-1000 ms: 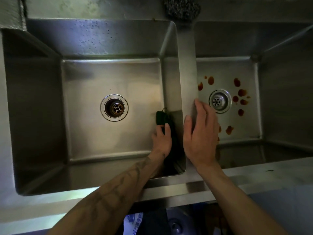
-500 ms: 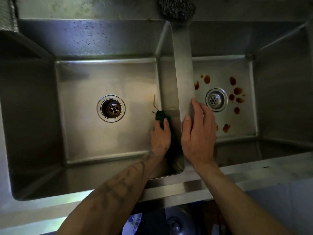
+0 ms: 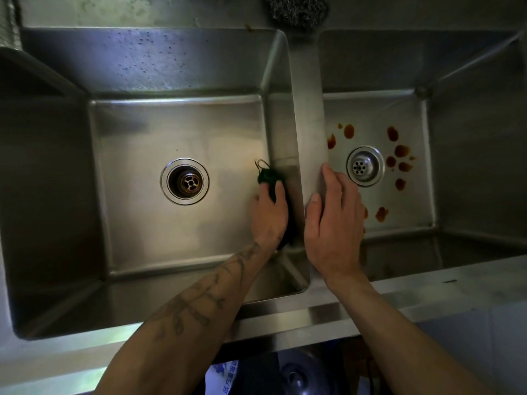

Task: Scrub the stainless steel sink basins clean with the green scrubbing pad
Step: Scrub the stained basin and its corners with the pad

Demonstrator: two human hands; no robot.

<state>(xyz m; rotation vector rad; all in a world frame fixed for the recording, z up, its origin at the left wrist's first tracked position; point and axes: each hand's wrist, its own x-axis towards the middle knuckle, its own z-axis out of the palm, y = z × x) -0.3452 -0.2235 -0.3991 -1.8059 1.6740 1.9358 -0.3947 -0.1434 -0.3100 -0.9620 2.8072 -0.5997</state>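
Observation:
My left hand is down in the left basin and grips the dark green scrubbing pad against the basin's right wall, near the floor. A thin loop sticks out from the pad's top. My right hand rests flat, fingers straight, on the steel divider between the basins, its fingertips reaching over the right basin. The right basin's floor carries several brown stains around its drain.
The left basin has an open round drain. A steel wool ball sits on the back ledge above the divider. The front rim of the sink runs below my arms. Objects under the counter show at the bottom.
My left hand has slid the pad slightly up along the right wall of the left basin. My right hand stays on the divider.

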